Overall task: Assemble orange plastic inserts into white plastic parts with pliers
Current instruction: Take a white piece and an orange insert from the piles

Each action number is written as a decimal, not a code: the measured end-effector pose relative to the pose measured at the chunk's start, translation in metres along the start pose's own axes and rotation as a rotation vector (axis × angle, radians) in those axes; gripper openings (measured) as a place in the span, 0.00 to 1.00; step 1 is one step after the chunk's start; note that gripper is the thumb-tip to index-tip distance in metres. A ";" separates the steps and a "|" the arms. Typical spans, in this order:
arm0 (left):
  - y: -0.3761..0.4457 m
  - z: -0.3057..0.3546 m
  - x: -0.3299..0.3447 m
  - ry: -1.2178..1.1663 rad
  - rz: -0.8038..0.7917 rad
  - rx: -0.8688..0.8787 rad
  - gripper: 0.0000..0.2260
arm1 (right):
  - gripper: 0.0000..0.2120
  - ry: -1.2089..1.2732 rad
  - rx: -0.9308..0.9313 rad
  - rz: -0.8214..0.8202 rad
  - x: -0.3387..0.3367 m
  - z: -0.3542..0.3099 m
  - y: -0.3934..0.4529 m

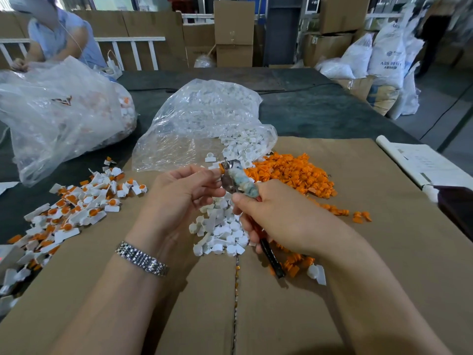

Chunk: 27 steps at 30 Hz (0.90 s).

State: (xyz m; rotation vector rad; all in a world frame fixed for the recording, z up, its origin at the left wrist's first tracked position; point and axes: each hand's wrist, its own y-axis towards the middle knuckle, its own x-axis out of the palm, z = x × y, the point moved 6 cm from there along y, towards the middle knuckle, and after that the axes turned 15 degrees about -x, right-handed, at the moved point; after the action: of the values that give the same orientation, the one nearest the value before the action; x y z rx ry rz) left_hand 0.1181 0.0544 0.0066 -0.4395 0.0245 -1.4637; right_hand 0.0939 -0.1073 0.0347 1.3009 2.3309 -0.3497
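Above the cardboard (pixel 332 290), the right hand (pixel 279 219) grips pliers (pixel 234 180); the left hand (pixel 179 190) pinches an orange-and-white part (pixel 220 169) at their tip.

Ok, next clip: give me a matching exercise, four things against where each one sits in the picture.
Things:
1. pliers
2. heap of orange inserts
3. pile of finished parts
4. loose white parts

Places:
A. on the cardboard, beyond the right hand
B. spread at the left edge of the cardboard and onto the dark table
C. on the cardboard, between the two hands
D. gripped in the right hand, tip up by the left hand

Pairs: 1-D, 2-A, 3-B, 4-C
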 end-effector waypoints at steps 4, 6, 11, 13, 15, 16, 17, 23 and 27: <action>0.000 0.000 0.000 -0.009 0.024 -0.001 0.05 | 0.20 -0.026 -0.003 -0.005 0.002 0.004 0.002; -0.001 0.002 -0.001 -0.016 0.036 0.010 0.06 | 0.18 0.057 0.002 -0.013 0.002 0.005 0.003; 0.000 0.003 -0.003 -0.007 0.049 0.015 0.07 | 0.15 0.182 0.025 -0.049 0.005 0.007 0.005; 0.000 0.002 -0.003 0.013 0.053 0.011 0.07 | 0.15 0.217 0.037 -0.043 0.005 0.008 0.003; 0.000 0.002 -0.003 0.011 0.052 0.003 0.04 | 0.15 0.225 0.033 -0.038 0.005 0.007 0.001; 0.000 0.002 -0.003 0.005 0.052 0.001 0.03 | 0.15 0.222 0.028 -0.038 0.004 0.006 0.000; 0.000 0.002 -0.003 -0.002 0.055 0.000 0.03 | 0.16 0.216 0.024 -0.043 0.004 0.006 0.000; 0.000 0.004 -0.004 -0.020 0.059 -0.023 0.02 | 0.15 0.243 0.036 -0.067 0.006 0.007 0.001; 0.000 0.002 -0.003 -0.012 0.052 -0.035 0.04 | 0.17 0.195 0.036 -0.066 0.004 0.010 0.001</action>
State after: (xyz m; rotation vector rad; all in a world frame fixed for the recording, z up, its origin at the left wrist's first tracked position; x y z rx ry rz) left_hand 0.1179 0.0580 0.0078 -0.4732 0.0514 -1.4107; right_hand 0.0954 -0.1084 0.0240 1.3302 2.5447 -0.2987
